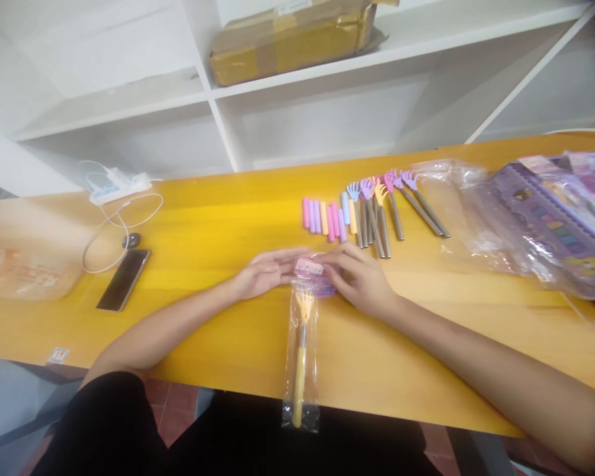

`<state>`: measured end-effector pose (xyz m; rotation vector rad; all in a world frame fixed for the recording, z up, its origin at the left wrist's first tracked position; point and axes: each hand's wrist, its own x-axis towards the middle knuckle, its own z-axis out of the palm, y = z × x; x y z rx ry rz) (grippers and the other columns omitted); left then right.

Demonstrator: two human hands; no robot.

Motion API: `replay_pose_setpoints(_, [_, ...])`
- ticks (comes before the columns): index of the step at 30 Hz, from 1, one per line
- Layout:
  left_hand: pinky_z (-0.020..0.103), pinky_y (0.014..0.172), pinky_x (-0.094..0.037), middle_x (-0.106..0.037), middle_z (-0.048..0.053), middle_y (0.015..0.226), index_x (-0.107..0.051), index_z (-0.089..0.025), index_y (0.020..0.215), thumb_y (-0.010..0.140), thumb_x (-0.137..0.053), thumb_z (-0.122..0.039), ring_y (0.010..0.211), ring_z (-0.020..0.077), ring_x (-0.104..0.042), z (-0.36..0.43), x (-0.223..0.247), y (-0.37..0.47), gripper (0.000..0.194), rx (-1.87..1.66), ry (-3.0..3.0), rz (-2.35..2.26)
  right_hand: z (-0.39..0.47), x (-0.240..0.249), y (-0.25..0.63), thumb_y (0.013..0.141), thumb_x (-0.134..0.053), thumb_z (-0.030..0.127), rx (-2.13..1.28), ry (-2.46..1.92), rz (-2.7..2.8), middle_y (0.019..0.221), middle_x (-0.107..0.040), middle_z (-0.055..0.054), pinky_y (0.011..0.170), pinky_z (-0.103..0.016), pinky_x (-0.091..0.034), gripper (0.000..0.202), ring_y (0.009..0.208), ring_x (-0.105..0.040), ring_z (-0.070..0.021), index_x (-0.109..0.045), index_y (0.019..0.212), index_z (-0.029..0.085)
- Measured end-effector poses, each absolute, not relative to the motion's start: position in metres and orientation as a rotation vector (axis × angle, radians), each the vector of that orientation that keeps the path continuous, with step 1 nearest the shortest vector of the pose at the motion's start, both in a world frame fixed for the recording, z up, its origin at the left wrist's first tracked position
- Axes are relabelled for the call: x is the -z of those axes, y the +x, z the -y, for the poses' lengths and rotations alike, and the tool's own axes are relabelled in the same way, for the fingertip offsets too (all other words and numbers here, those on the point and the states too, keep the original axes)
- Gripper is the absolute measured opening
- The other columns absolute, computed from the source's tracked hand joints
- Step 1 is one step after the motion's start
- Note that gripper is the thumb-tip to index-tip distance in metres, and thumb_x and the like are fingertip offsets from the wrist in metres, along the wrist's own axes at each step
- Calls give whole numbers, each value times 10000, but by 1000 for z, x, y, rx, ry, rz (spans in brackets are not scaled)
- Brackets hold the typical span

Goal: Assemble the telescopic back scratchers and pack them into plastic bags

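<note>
A yellow back scratcher [300, 377] lies inside a clear plastic bag [313, 350] with a pink printed top [308, 267]. Its claw end points away from me, and the handle end reaches past the table's front edge. My left hand [265, 272] grips the left side of the bag's top, fingers stretched behind it and thumb near its lower edge. On the other side, my right hand [361, 274] pinches the top with bent fingers. Purple printed material [322, 287] shows between the hands, blurred. Just beyond are several coloured handle sleeves [323, 218] and several back scratchers [381, 211] with bare metal rods.
Purple printed packaging [550, 218] and clear bags [476, 205] are heaped at the right. On the left are a phone [123, 280], a small dark round object [131, 240], a power strip [119, 188] with a white cable and an orange-white plastic bag [24, 274]. White shelves [327, 125] stand behind.
</note>
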<state>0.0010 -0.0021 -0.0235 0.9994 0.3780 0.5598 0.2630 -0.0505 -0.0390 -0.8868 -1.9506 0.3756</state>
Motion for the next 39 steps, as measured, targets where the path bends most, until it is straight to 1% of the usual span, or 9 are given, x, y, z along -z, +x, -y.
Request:
replay_pose_setpoints(5, [533, 1198, -448, -482, 186, 1652, -636, -184, 1490, 891, -708, -381, 1513, 383, -490, 3, 21, 1, 634, -543, 1018, -365, 52, 38, 263, 1038, -550, 141, -382, -844, 2011, 977, -556, -60, 764, -339, -547, 370, 866, -600, -180, -693, 1350, 278])
replay_pose_setpoints(12, [552, 1209, -443, -471, 164, 1665, -643, -214, 1486, 895, -700, -368, 1533, 386, -465, 5, 18, 1, 614, -518, 1024, -362, 52, 44, 265, 1045, -547, 170, -312, -854, 2165, 982, -536, -60, 695, -324, -503, 417, 819, -549, -174, -632, 1436, 289])
replay_pose_setpoints(22, [566, 1220, -430, -451, 165, 1678, -637, -222, 1494, 905, -708, -343, 1547, 389, -447, 5, 18, 1, 606, -512, 1034, -351, 51, 44, 268, 1024, -566, 172, -199, -879, 2244, 981, -532, -71, 677, -328, -500, 398, 822, -550, -188, -650, 1401, 269])
replay_pose_setpoints(24, [580, 1220, -428, -456, 171, 1673, -634, -221, 1496, 893, -729, -365, 1541, 400, -453, 5, 17, 1, 627, -508, 1034, -356, 53, 45, 267, 1025, -581, 184, -200, -905, 2200, 1014, -530, -77, 688, -334, -515, 400, 830, -561, -189, -626, 1415, 267])
replay_pose_setpoints(28, [596, 1234, -409, -461, 190, 1666, -607, -221, 1526, 898, -767, -403, 1527, 408, -471, 7, 16, 2, 673, -467, 1042, -354, 56, 43, 263, 1023, -632, 245, -264, -1050, 1975, 1214, -557, -131, 733, -360, -568, 514, 851, -611, -183, -492, 1517, 233])
replay_pose_setpoints(30, [588, 1234, -416, -449, 191, 1674, -608, -233, 1527, 920, -773, -408, 1525, 403, -476, 8, 16, 2, 654, -447, 1058, -363, 56, 41, 261, 1026, -644, 260, -296, -1066, 1920, 1212, -591, -129, 731, -359, -576, 457, 831, -626, -176, -525, 1465, 220])
replay_pose_setpoints(34, [540, 1182, -484, -564, 167, 1589, -600, -306, 1528, 947, -783, -383, 1433, 354, -591, 11, 24, 2, 614, -485, 1145, -412, 55, 39, 260, 1051, -619, 224, -351, -972, 1945, 972, -680, -61, 694, -320, -554, 111, 815, -647, -173, -679, 1144, 222])
replay_pose_setpoints(37, [470, 1169, -498, -656, 134, 1489, -532, -356, 1569, 945, -800, -318, 1349, 278, -664, 12, 31, 2, 679, -517, 1279, -501, 58, 37, 260, 1047, -619, 191, -331, -885, 1946, 934, -692, -51, 705, -318, -558, 100, 824, -667, -168, -702, 1094, 222])
replay_pose_setpoints(39, [427, 1142, -514, -697, 135, 1425, -550, -322, 1549, 936, -813, -323, 1302, 251, -692, 13, 33, 3, 667, -486, 1348, -566, 60, 35, 260, 1040, -627, 192, -311, -857, 1945, 928, -695, -51, 697, -321, -561, 113, 807, -672, -168, -711, 1107, 225])
